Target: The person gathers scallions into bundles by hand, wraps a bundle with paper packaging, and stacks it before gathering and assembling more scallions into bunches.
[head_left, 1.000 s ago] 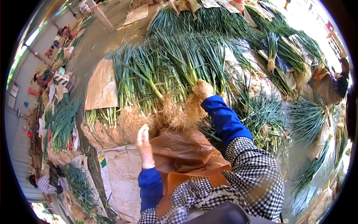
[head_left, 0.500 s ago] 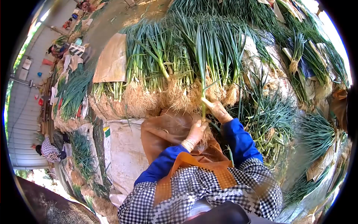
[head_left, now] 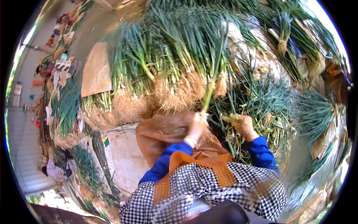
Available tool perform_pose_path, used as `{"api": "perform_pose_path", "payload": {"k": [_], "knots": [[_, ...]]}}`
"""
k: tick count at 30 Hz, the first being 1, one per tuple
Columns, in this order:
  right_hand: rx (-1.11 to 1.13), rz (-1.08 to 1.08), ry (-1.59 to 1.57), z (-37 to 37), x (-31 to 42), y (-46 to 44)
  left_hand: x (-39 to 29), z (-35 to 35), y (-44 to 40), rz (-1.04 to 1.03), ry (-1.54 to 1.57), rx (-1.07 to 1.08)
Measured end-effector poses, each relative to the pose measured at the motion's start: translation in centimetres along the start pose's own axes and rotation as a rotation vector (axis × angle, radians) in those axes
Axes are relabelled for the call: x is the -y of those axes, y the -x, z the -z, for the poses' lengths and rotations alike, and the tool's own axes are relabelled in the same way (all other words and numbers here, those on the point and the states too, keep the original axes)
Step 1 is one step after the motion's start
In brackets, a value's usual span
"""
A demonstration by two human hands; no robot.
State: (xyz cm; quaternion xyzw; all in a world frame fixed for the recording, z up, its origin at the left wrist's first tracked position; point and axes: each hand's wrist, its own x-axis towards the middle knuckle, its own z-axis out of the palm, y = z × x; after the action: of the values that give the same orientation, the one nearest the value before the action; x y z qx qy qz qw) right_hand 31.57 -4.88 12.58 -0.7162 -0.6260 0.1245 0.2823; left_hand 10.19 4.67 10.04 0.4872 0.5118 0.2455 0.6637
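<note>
My left hand (head_left: 197, 127) is closed round the lower end of a long green onion (head_left: 209, 93), whose leaves point away from me toward the laid-out row. Its pale roots hang below my fist, over the brown apron (head_left: 167, 127). To the right, my right hand (head_left: 244, 126) is closed with the fingers pinched on a thin green leaf (head_left: 231, 97) that seems to rise from them. Just ahead lies a thick row of green onions (head_left: 160, 56) with bushy straw-coloured roots toward me. Loose trimmed leaves (head_left: 266, 104) are heaped beside and beyond my right hand.
A tan sheet (head_left: 97, 69) lies at the row's left end, with a white sack (head_left: 126, 149) below it. More green onion bundles (head_left: 317, 112) lie on the right. Another person (head_left: 56, 170) is at the far left, near further onion piles (head_left: 67, 108).
My right hand has left the green onion's stem and moved right and down, toward the leaf heap. My left hand still grips the onion, which now leans to the right. The view has shifted slightly.
</note>
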Motion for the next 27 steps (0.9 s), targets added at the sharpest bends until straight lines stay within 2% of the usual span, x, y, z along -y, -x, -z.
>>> {"api": "perform_pose_path", "payload": {"k": [1, 2, 3, 4, 5, 6, 7, 8, 9, 11, 12, 14, 15, 16, 18, 19, 20, 21, 22, 24, 25, 26, 27], "knots": [[0.026, -0.033, 0.097, 1.2, -1.4, 1.1, -1.0, 1.2, -0.4, -0.01, 0.077, 0.003], [0.195, -0.08, 0.473, 4.4, -1.9, 1.4, -2.7, 2.4, -0.6, -0.015, 0.152, 0.023], [0.462, -0.299, 0.522, 5.2, -4.9, 2.2, -4.7, 3.0, 0.3, 0.042, 0.185, 0.118], [0.715, -0.494, 0.714, 5.1, -4.6, 2.3, -5.8, 3.0, 1.0, 0.109, 0.214, 0.228], [1.029, -0.63, 0.909, 5.0, -4.4, 2.4, -5.3, 3.1, 1.3, 0.219, 0.466, 0.408], [0.857, -0.508, 0.531, 5.1, -1.7, 0.2, -4.7, 2.7, 1.5, 0.331, 0.719, 0.567], [0.759, -0.362, 0.154, 5.1, 1.0, -1.8, -4.3, 1.5, 2.2, 0.35, 0.739, 0.627], [0.309, -0.181, -0.377, 2.6, 3.2, -1.9, -4.7, 0.6, 3.1, 0.502, 0.859, 0.693], [0.431, -0.389, -0.993, 4.0, 7.1, -4.2, -4.7, 0.1, 4.0, 0.567, 0.887, 0.688], [0.332, -0.359, -1.352, -2.2, 8.0, -7.1, -3.9, -0.1, 4.4, 0.605, 0.91, 0.682], [0.301, -0.62, -1.394, -3.6, 8.9, -7.9, -4.3, 0.0, 4.6, 0.57, 0.911, 0.63], [0.048, -0.762, -1.069, -5.5, 10.1, -8.0, -3.5, 1.0, 3.7, 0.527, 0.812, 0.447], [0.029, -0.827, -1.138, -6.4, 10.2, -7.7, -2.9, 1.3, 3.5, 0.489, 0.745, 0.448], [0.006, -0.897, -1.197, -6.9, 9.8, -7.4, -3.8, 0.3, 4.1, 0.543, 0.652, 0.227], [-0.01, -0.893, -1.105, -5.5, 10.4, -6.4, -2.7, -0.7, 3.9, 0.636, 0.663, 0.139], [-0.038, -0.817, -0.94, -5.1, 10.7, -5.9, -1.9, -0.1, 3.4, 0.628, 0.689, 0.118], [-0.079, -0.741, -0.776, -4.7, 10.5, -5.4, -0.8, 0.3, 2.7, 0.618, 0.766, 0.291], [-0.2, -0.354, -0.218, -6.0, 9.7, -5.1, -0.7, 0.6, 2.5, 0.602, 0.834, 0.463], [0.014, -0.338, -0.233, -6.7, 8.8, -3.9, -0.6, 0.6, 2.3, 0.596, 0.841, 0.452], [-0.058, -0.112, -0.298, -5.4, 9.5, -2.6, -2.5, -0.9, 2.6, 0.679, 0.753, 0.13], [-0.064, 0.019, -0.133, -4.6, 8.8, -1.6, -4.7, -2.1, 3.2, 0.649, 0.7, -0.096], [-0.074, 0.142, 0.036, -3.5, 7.5, -0.3, -1.9, -0.3, 2.1, 0.591, 0.765, 0.024], [-0.056, 0.096, 0.055, -1.6, 6.5, 1.6, -1.6, 1.2, 1.6, 0.587, 0.832, 0.15]]}}
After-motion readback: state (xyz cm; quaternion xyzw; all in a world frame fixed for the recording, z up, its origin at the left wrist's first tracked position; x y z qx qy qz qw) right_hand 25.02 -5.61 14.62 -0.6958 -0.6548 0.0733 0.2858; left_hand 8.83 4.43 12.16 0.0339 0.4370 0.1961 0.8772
